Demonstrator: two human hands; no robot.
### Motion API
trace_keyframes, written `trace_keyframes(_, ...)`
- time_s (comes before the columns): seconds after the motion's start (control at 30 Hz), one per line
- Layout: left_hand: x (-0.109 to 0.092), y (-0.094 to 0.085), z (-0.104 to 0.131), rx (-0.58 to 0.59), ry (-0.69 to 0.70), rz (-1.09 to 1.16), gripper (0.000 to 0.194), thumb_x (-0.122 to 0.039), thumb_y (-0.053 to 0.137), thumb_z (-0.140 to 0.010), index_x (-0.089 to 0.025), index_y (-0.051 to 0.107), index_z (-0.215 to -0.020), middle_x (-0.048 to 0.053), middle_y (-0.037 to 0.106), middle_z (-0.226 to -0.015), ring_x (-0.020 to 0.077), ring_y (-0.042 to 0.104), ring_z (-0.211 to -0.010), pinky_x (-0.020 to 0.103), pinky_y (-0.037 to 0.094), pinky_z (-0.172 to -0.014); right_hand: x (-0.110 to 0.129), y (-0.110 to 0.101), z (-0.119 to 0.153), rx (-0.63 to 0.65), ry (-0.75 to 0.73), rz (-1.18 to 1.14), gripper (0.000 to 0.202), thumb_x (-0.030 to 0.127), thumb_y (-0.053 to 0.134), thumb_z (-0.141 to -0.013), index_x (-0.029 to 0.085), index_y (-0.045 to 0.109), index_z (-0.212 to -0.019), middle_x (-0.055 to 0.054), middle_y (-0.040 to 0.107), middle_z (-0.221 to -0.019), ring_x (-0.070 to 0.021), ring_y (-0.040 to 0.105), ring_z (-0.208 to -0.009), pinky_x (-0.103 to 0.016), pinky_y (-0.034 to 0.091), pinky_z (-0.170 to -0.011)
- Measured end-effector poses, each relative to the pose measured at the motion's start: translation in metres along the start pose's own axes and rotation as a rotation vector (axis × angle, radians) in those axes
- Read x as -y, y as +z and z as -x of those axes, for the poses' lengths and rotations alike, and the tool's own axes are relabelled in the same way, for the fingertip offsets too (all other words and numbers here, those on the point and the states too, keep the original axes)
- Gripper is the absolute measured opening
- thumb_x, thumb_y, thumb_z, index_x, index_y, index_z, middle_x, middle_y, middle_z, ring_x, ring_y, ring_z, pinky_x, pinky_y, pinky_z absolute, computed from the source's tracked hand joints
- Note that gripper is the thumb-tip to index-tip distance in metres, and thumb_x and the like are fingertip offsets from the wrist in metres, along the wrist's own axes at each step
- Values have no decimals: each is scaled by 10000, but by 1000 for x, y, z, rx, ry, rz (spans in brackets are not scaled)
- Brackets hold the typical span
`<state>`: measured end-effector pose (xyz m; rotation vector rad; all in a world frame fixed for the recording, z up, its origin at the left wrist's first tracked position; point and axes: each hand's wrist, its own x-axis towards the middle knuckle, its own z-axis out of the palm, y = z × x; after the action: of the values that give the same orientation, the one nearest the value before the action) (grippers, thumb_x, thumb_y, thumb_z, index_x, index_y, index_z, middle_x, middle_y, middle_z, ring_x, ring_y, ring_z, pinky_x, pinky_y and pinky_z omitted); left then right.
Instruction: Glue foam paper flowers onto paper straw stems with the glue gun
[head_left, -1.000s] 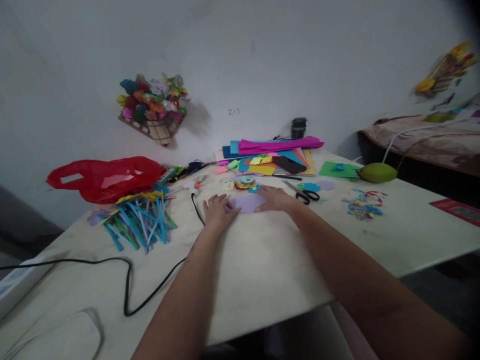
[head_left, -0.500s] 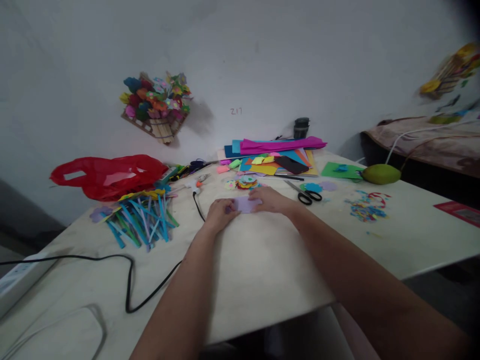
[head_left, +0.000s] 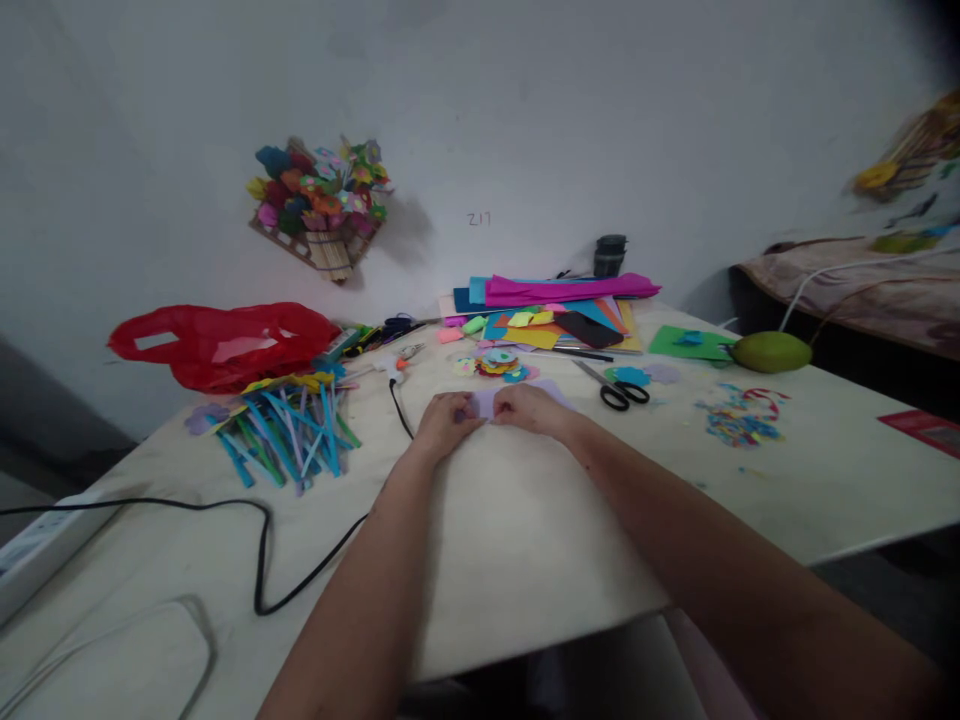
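Note:
A small sheet of light purple paper (head_left: 484, 403) lies on the pale table between my hands. My left hand (head_left: 448, 420) has its fingers curled on the paper's left edge, gripping it. My right hand (head_left: 521, 408) pinches the same paper near its front middle, close to the left fingertips; part of the sheet shows behind the right knuckles. Just beyond my hands is a stack of coloured paper flower shapes (head_left: 499, 363). Black-handled scissors (head_left: 616, 390) lie to the right, beside blue and purple paper flowers (head_left: 634, 375).
A glue gun (head_left: 394, 370) with a black cord, paper strips (head_left: 289, 435) and a red plastic bag (head_left: 225, 345) are at left. Coloured sheets (head_left: 570, 292) lie at the back. Paper scraps (head_left: 739, 425) and a green oval object (head_left: 772, 351) are at right.
My right hand has moved left along the purple paper, nearer my left hand, and its fingers have curled in. More of the sheet now shows behind the right hand. The view has shifted slightly.

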<state>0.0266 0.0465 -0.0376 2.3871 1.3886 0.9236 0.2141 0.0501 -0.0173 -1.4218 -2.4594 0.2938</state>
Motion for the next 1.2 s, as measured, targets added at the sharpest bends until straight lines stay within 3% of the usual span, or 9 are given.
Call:
trace_keyframes(0.33, 1, 0, -2, 33, -64, 37, 187, -354, 597, -665, -176, 608, -607, 82, 559, -1125, 209, 497, -1030, 328, 367, -880, -4, 4, -3, 3, 17, -25, 154, 307, 559, -729, 189, 640, -786, -32, 637, -806, -132, 538, -701, -205, 346, -571)
trace_keyframes(0.7, 1, 3, -3, 17, -109, -89, 197, -352, 575, -676, -169, 580, -605, 112, 483, -1207, 246, 387, -1149, 368, 319, -938, 5, 0, -3, 61, 164, 63, 280, 437, 512, -740, 180, 622, -742, -45, 617, -718, -143, 537, -633, -232, 337, -542)
trace_keyframes(0.83, -1, 2, -2, -21, -138, -157, 193, -363, 601, -643, -172, 575, -645, 106, 457, -1239, 273, 318, -1192, 408, 259, -975, 4, 2, -3, -16, 160, 143, 365, 526, 527, -694, 180, 620, -763, -96, 593, -884, -213, 531, -823, -276, 373, -658)
trace_keyframes(1.0, -3, 1, 0, -72, -180, -213, 270, -393, 637, -604, -184, 571, -763, 100, 447, -1250, 311, 227, -1234, 453, 193, -995, 6, 4, -2, -121, 275, 234, 624, 633, 536, -618, 169, 551, -1036, -153, 455, -1169, -310, 362, -1105, -416, 271, -888)
trace_keyframes(1.1, -2, 1, 1, -75, -195, -229, 283, -414, 623, -613, -188, 576, -777, 94, 458, -1238, 312, 225, -1234, 453, 190, -995, 4, 5, -4, -76, 288, 231, 767, 671, 489, -623, 190, 424, -1217, -140, 237, -1367, -331, 148, -1248, -476, 117, -968)
trace_keyframes(1.2, 3, -1, -1, -53, -165, -219, 251, -425, 588, -646, -188, 585, -728, 95, 482, -1217, 303, 262, -1216, 454, 192, -995, 1, 6, -6, 5, 296, 202, 843, 684, 459, -634, 216, 289, -1313, -108, 65, -1430, -318, -18, -1284, -487, 39, -984)
